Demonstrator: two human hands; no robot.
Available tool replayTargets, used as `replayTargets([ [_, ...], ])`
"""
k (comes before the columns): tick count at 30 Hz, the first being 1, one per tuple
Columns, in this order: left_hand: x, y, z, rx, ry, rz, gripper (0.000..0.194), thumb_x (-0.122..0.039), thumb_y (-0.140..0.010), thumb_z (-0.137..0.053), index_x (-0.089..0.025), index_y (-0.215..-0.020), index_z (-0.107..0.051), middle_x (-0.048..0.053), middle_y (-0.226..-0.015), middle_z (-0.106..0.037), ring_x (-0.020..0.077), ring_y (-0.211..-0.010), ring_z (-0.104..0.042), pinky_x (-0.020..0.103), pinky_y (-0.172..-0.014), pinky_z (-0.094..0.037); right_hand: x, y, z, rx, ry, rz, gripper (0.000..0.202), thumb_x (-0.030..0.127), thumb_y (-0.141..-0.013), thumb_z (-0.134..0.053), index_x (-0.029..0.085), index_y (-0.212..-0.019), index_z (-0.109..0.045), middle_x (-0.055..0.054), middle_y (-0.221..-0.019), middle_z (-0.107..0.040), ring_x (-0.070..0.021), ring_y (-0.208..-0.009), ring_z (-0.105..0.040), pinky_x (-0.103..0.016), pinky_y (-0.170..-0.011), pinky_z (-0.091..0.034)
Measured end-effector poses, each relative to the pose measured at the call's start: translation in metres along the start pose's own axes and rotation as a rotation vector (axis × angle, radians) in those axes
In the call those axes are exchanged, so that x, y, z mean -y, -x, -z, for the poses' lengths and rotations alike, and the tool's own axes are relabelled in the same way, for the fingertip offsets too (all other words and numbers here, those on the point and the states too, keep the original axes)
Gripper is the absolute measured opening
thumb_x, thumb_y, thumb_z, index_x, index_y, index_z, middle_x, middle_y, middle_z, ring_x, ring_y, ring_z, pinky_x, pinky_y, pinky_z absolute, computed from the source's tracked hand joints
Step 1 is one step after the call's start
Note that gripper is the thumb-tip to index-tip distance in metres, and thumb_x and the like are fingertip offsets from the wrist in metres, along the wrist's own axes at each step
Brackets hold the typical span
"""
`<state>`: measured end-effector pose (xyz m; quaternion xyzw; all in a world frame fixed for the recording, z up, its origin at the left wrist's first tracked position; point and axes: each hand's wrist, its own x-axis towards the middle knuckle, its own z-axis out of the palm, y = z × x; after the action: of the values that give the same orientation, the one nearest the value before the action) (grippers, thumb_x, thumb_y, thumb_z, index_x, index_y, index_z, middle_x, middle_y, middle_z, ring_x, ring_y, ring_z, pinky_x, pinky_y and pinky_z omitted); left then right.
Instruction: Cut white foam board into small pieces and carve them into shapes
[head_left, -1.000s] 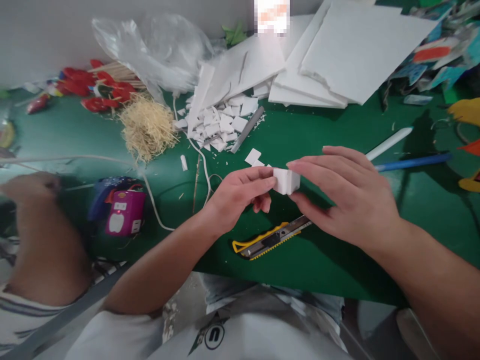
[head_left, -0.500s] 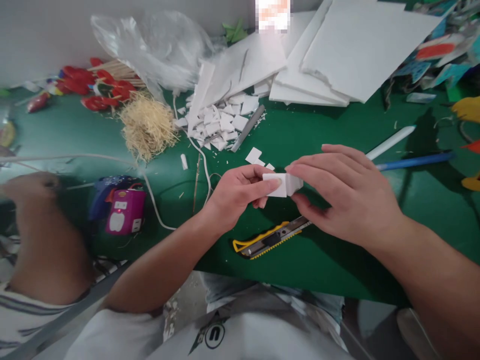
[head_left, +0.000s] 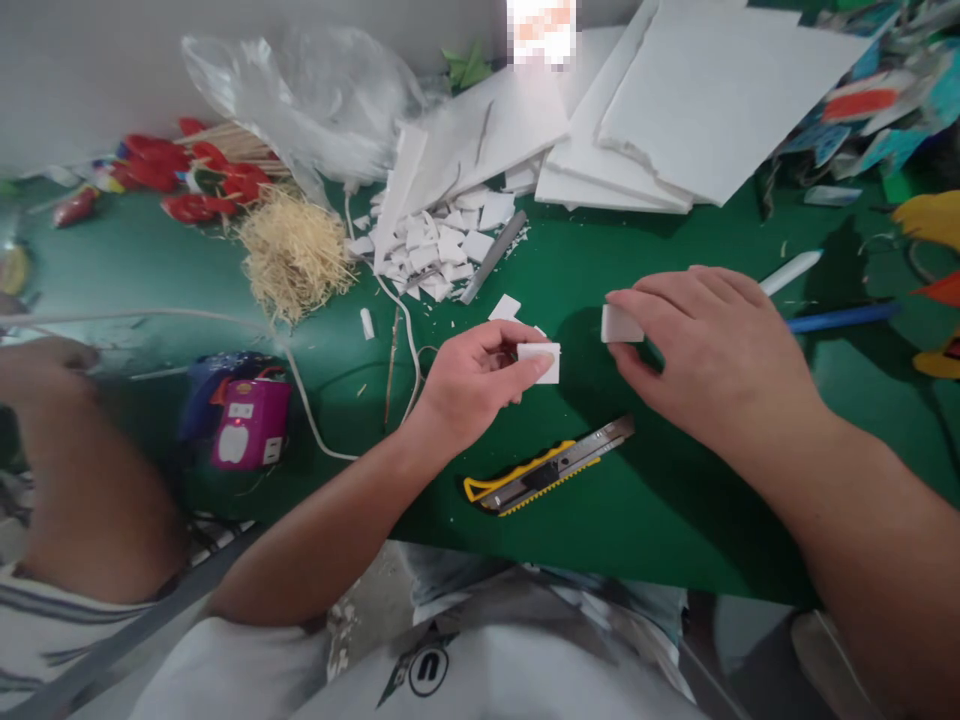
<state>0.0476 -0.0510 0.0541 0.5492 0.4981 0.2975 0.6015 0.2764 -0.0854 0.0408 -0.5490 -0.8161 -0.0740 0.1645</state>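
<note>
Between the thumb and fingers of my left hand is a small white foam piece, held flat above the table. My right hand pinches a white foam block by its thumb and fingertips, a short gap to the right of the other piece. Below both hands lies a yellow utility knife with its blade pointing up and right. A few cut white foam pieces rest just behind my left hand, partly hidden by it.
Beyond my hands sit a heap of foam scraps, a grey bar and stacked white foam sheets. Leftward are a straw bundle, a magenta power adapter and another person's arm. A blue pen-like stick lies at right.
My right hand has moved right and slightly away with the foam block, parting it from the piece in my left hand. The knife blade now shows fully.
</note>
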Motion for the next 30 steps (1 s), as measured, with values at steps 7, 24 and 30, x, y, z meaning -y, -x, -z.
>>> replayTargets([
  [7,0.009,0.002,-0.011,-0.058,0.059,-0.095,0.026,-0.027,-0.073,-0.076,-0.022,-0.091,-0.058,-0.008,-0.067,-0.054,0.006,-0.048,-0.047,0.021,-0.045,-0.041,0.016,-0.001,0.009,-0.046,-0.314,-0.152,0.026,0.03,-0.094,-0.061,0.02,-0.116,-0.072,-0.009,-0.102,-0.08,-0.023,-0.086,-0.075,-0.035,-0.073,-0.056],
  [24,0.023,0.011,-0.008,-0.037,-0.427,-0.409,0.021,-0.022,-0.085,-0.071,-0.022,-0.079,-0.051,-0.009,-0.064,-0.051,0.0044,-0.049,-0.044,0.018,-0.052,-0.038,-0.007,-0.002,-0.01,0.019,-0.126,-0.124,0.036,0.019,-0.088,-0.057,0.02,-0.119,-0.073,-0.012,-0.117,-0.079,-0.032,-0.109,-0.072,-0.048,-0.091,-0.055],
  [30,0.026,0.01,-0.006,-0.005,-0.546,-0.556,0.009,-0.023,-0.092,-0.065,-0.021,-0.087,-0.058,-0.008,-0.064,-0.056,0.0055,-0.051,-0.049,0.016,-0.055,-0.043,-0.005,-0.006,-0.002,0.082,-0.061,-0.171,0.035,0.034,-0.095,-0.057,0.015,-0.118,-0.075,-0.018,-0.11,-0.079,-0.0355,-0.107,-0.071,-0.05,-0.089,-0.055],
])
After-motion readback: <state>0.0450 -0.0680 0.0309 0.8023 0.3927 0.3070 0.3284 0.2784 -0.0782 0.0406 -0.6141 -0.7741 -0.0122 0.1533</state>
